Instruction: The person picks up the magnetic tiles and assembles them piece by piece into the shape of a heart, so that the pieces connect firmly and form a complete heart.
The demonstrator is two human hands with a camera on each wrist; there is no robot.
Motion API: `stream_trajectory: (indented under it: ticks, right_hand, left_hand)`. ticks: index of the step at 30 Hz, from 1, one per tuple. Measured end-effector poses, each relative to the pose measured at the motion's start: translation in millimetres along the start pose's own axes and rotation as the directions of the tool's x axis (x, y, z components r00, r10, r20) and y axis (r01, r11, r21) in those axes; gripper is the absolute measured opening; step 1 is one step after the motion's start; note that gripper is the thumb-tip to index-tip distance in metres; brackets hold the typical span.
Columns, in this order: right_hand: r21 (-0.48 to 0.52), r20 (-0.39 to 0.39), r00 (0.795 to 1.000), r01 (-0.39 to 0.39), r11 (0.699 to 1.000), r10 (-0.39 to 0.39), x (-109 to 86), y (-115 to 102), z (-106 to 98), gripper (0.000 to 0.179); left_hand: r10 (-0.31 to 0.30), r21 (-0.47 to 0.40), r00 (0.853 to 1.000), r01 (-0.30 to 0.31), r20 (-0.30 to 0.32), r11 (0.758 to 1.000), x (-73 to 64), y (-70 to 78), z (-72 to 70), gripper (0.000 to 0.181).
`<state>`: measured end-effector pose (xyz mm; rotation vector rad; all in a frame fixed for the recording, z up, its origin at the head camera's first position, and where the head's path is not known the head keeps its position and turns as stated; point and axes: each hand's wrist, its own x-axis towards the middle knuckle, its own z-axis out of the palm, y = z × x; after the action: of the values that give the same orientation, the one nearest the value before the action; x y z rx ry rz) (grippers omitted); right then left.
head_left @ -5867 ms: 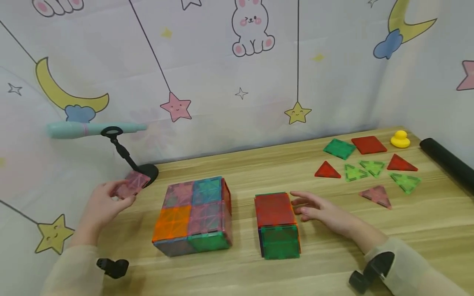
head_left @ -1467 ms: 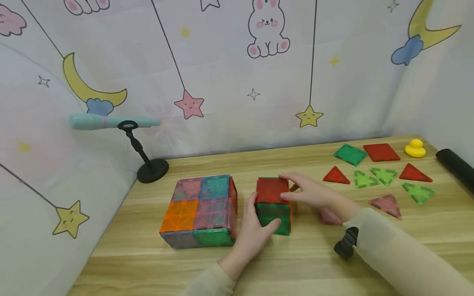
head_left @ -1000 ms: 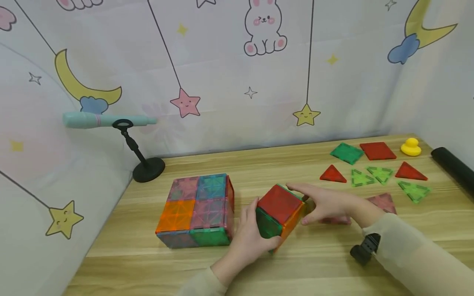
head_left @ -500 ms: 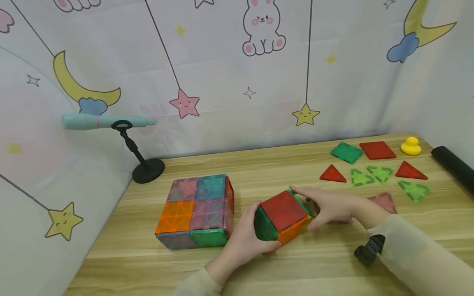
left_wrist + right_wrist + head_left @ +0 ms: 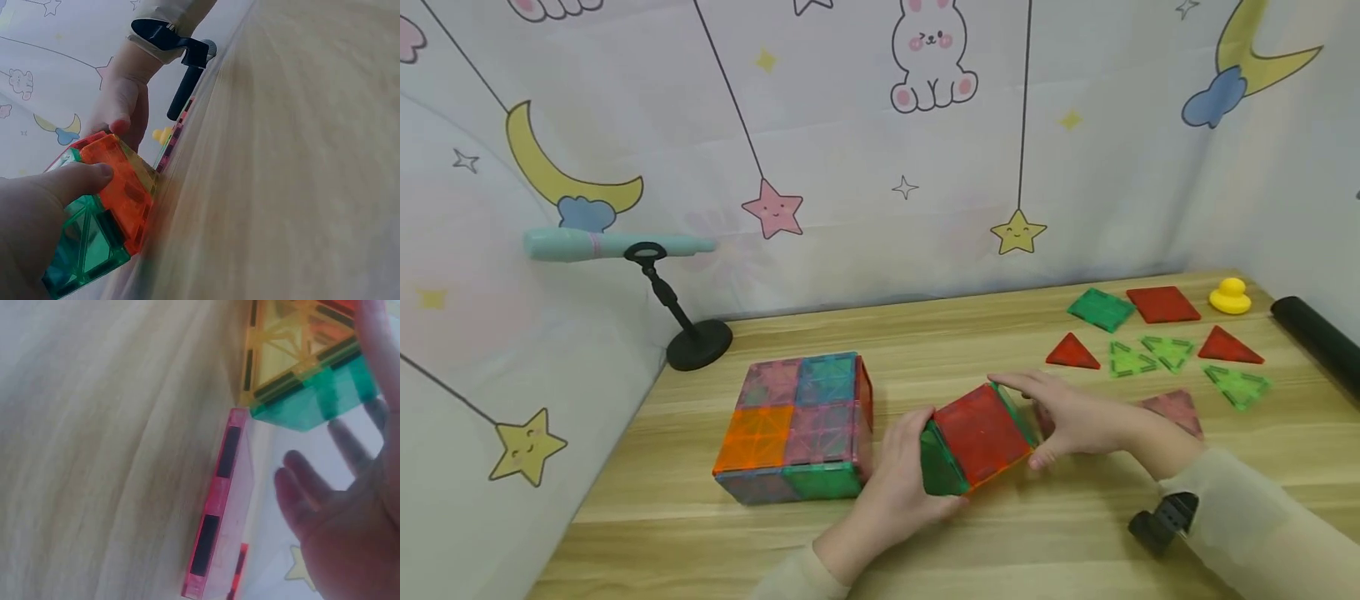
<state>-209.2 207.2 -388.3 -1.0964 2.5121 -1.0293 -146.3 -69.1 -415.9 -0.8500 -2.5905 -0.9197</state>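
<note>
Both hands hold a small box of translucent magnetic tiles (image 5: 985, 433), with a red face upward, green ends and an orange side. It is turned askew on the wooden table. My left hand (image 5: 895, 483) grips its near left end; in the left wrist view the thumb (image 5: 87, 178) presses on the orange side. My right hand (image 5: 1082, 417) spans the right end, index finger at the far top edge and thumb at the near right corner. The right wrist view has a yellow triangular tile (image 5: 281, 350) at that end, and a pink tile (image 5: 219, 500) beside it.
Left of the hands stands a wider tile block (image 5: 797, 417) with pink, blue and orange top squares. Several loose square and triangular tiles (image 5: 1176, 354) lie at the right, near a yellow duck (image 5: 1229, 296) and a black microphone (image 5: 1315, 342). A black stand (image 5: 700, 344) holds a teal tube-shaped object.
The left hand put down the pink tile it held and came to the small box. Both hands have turned and tilted the box, which stood straight, and shifted it rightward.
</note>
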Motion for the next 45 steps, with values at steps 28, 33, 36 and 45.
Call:
stream_trajectory:
  ticks: [28, 33, 36, 45]
  right_hand:
    - [0.391, -0.073, 0.988, -0.100, 0.915, 0.139, 2.0, 4, 10, 0.078]
    - [0.402, -0.099, 0.984, -0.095, 0.911, 0.147, 4.9, 3, 9, 0.079]
    - [0.420, -0.085, 0.983, -0.110, 0.901, 0.160, 6.4, 6, 9, 0.084]
    - [0.381, -0.079, 0.980, -0.139, 0.914, 0.182, 13.2, 7, 10, 0.089]
  left_hand:
    - [0.132, -0.040, 0.981, -0.139, -0.139, 0.989, 2.0, -0.5, -2.8, 0.089]
    - [0.149, -0.017, 0.980, -0.153, -0.134, 0.988, 2.9, 0.2, -3.4, 0.091]
    - [0.155, -0.006, 0.978, -0.157, -0.143, 0.988, 2.4, 0.1, -2.6, 0.089]
    - [0.145, 0.051, 0.973, -0.138, -0.180, 0.989, 0.8, 3.5, -5.4, 0.084]
